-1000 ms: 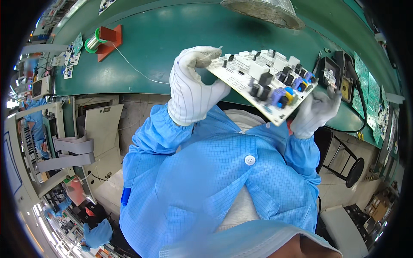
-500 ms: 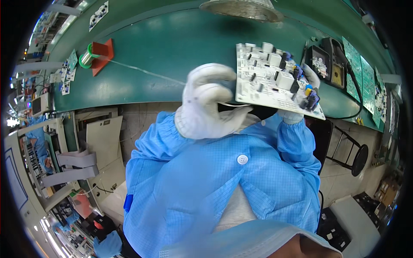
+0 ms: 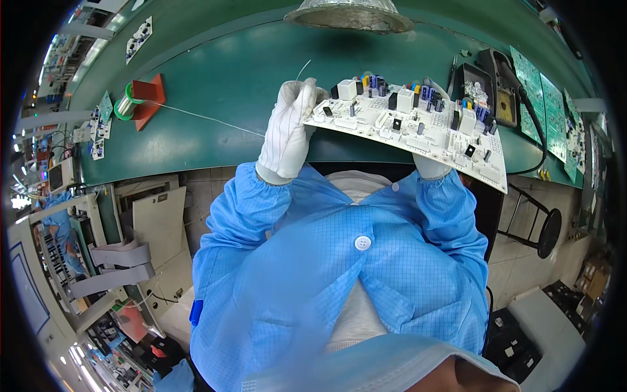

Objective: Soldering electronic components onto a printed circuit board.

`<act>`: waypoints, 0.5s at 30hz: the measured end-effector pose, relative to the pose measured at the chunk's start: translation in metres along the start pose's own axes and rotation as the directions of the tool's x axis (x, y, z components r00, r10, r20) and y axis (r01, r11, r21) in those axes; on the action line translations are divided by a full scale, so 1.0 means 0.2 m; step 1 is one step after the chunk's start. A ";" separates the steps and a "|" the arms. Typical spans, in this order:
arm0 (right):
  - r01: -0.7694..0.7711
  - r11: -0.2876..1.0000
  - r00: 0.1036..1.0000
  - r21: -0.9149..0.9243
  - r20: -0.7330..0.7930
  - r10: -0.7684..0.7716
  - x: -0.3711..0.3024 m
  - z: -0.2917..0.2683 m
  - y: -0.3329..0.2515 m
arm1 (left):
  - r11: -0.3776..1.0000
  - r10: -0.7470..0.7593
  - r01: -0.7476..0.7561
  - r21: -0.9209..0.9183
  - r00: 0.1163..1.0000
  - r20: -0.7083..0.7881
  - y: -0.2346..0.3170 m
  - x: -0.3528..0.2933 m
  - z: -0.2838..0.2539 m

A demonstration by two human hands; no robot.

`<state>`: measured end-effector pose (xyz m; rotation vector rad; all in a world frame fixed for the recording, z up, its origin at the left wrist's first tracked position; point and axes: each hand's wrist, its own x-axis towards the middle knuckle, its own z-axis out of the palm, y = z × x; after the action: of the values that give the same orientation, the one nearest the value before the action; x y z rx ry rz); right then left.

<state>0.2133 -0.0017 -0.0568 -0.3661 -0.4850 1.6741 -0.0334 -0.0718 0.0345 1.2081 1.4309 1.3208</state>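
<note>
Nearest the body, the gloved right hand [image 3: 432, 167] sat beneath the white circuit board [image 3: 428, 142], wrist showing below the near edge; its fingers were mostly hidden, so its grip could not be told. The board hung tilted over the edge of the green bench [image 3: 215, 75], components up, long axis across the body, right end nearer. The left hand [image 3: 287, 130] looked closed on its left corner, a thin wire end [image 3: 304, 68] above the fingers. Farther left stood a green-rimmed spool [image 3: 126, 104]
</note>
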 end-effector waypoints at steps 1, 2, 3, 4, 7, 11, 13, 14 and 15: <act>0.002 0.999 0.999 -0.053 -0.033 -0.004 0.00 0.00 0.00 | 0.995 -0.039 0.038 -0.087 0.999 -0.004 0.00 0.00 0.01; 0.008 0.995 0.999 -0.096 -0.043 -0.012 0.00 -0.01 0.00 | 0.983 -0.117 0.114 -0.146 0.993 -0.013 -0.01 0.00 0.01; 0.004 0.997 1.000 -0.077 0.009 -0.004 0.00 -0.01 0.00 | 0.960 -0.196 0.188 -0.205 0.980 -0.020 -0.01 0.00 0.01; -0.022 1.000 1.000 -0.012 -0.002 0.022 0.00 -0.01 -0.01 | 0.980 -0.150 0.146 -0.133 0.988 -0.020 -0.01 0.00 0.01; -0.071 0.995 0.997 0.074 0.002 0.071 0.00 -0.02 -0.01 | 0.993 -0.107 0.106 -0.044 0.994 -0.017 0.00 -0.01 0.00; -0.011 0.997 1.000 -0.082 -0.021 0.009 0.00 -0.02 0.00 | 0.967 -0.196 0.193 -0.165 0.981 -0.002 -0.01 -0.01 0.00; -0.036 0.999 0.997 -0.035 -0.071 0.033 0.00 -0.02 0.00 | 0.985 -0.114 0.110 -0.136 0.993 -0.024 -0.03 -0.01 0.00; -0.033 0.999 0.999 0.025 -0.023 0.034 -0.01 -0.02 0.00 | 0.994 -0.034 0.029 -0.104 0.998 -0.045 -0.04 -0.01 0.01; -0.022 1.000 0.998 -0.002 -0.056 0.022 -0.02 -0.02 0.01 | 0.996 -0.001 -0.003 -0.089 0.999 -0.043 -0.05 -0.01 0.00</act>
<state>0.2138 -0.0049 -0.0609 -0.4203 -0.4435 1.6799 -0.0347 -0.0747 0.0241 1.1280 1.3863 1.4043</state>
